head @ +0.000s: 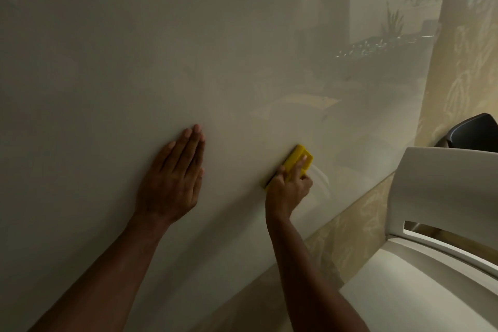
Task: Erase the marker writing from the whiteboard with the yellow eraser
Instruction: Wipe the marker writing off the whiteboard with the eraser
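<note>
Two hands: right hand grips yellow eraser against whiteboard; left hand flat beside.

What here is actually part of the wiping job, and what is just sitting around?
Part of the job:
- whiteboard
- yellow eraser, gripped by the right hand against the board
- left hand, flat on the board
- faint curved marks beside the eraser

Just there:
- white chair
- dark chair behind it
- patterned wall

left hand flat on whiteboard | right hand grips yellow eraser against board
</note>
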`<state>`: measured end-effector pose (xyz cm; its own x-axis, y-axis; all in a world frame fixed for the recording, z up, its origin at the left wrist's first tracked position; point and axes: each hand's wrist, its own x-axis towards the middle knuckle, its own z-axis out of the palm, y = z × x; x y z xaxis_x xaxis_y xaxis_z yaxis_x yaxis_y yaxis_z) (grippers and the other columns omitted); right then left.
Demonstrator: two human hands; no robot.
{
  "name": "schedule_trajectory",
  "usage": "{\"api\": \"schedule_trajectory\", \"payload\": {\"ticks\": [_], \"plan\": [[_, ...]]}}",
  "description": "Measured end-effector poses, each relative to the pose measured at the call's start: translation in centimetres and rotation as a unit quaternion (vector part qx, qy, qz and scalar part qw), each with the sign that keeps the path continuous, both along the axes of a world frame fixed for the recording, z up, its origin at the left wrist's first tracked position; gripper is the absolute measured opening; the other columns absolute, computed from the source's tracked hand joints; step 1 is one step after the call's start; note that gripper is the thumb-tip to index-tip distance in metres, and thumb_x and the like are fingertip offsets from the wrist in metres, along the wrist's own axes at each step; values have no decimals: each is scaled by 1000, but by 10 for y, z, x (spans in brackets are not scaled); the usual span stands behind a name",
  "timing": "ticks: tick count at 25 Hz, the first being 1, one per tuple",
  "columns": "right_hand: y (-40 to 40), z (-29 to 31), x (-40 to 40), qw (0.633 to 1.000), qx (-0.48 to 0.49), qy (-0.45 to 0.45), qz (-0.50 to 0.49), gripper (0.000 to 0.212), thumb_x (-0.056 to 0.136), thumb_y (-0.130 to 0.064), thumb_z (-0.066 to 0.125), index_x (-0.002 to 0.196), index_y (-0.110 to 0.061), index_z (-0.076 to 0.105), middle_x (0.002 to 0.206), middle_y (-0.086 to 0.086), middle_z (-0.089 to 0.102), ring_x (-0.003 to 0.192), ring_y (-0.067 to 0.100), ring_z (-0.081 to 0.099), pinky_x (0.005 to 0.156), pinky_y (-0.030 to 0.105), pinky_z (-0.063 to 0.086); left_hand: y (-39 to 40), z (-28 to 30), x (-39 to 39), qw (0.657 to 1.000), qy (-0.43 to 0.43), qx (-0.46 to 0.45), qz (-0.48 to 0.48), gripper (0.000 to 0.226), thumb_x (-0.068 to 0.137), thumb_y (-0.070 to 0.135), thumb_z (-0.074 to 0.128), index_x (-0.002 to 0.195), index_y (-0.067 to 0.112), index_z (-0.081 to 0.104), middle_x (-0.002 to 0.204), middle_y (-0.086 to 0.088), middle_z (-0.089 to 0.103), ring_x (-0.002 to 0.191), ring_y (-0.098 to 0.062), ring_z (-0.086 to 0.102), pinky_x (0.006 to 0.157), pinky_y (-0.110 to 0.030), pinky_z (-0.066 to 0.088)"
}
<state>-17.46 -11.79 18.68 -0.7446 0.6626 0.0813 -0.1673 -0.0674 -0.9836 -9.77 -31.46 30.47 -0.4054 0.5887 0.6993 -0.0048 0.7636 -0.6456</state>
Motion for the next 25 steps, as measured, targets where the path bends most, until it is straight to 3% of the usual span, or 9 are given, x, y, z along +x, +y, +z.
{"api": "schedule_trajectory", "payload": {"ticks": [2,5,7,10,15,18,21,23,25], "plan": [[-23,36,21,975,171,141,1,70,92,-23,52,160,-22,34,130,20,44,119,37,46,105,36,38,1,17,0,1000,2,16,-8,64,109,25,39,165,-1,23,174,-17,22,161,-27,21,132,-39,8],[-32,52,21,854,418,308,7,58,98,-17,58,154,-15,44,138,27,48,122,41,47,102,43,40,-1,38,2,996,24,89,-5,64,111,26,37,166,0,19,174,-16,18,162,-29,19,132,-40,9],[-13,36,3,879,397,261,-37,58,99,-20,55,155,-14,42,134,26,50,119,41,48,101,44,42,-8,43,7,997,19,73,-8,64,111,26,37,166,-1,19,175,-16,18,162,-28,19,133,-39,7],[12,-17,-14,983,154,81,-62,66,96,-20,56,159,-19,37,120,21,49,115,42,50,103,40,41,-20,43,12,998,17,55,-9,63,111,27,36,166,0,20,175,-15,19,162,-26,18,134,-37,5],[-37,-76,26,992,1,-129,-10,66,105,-29,54,163,-20,23,124,28,48,120,46,49,109,40,34,-22,33,14,998,21,61,-13,62,112,25,35,166,0,20,174,-15,20,162,-27,19,133,-39,9],[-104,-76,95,989,137,27,49,73,95,-18,51,163,-18,24,128,12,41,112,22,47,102,24,40,-20,27,13,997,25,71,-22,61,112,24,35,166,0,19,174,-15,19,162,-27,19,132,-41,10],[-111,-79,117,878,404,239,90,51,102,-16,55,152,-16,51,141,17,43,119,26,49,105,30,43,-25,12,16,998,15,57,-19,61,111,24,36,166,0,21,174,-15,21,162,-27,20,132,-40,10],[-91,-85,100,825,493,272,53,56,96,-11,64,150,-21,53,141,24,48,112,38,53,96,39,45,-34,-7,23,1000,2,26,-16,61,111,23,37,165,0,24,174,-15,23,161,-26,23,132,-39,8],[-72,-104,79,865,453,215,27,65,90,-5,64,151,-21,50,141,25,47,116,40,51,99,42,46,-45,-25,32,1000,-6,-2,-12,60,110,23,39,164,-1,28,173,-14,27,159,-27,28,131,-39,11]]}}
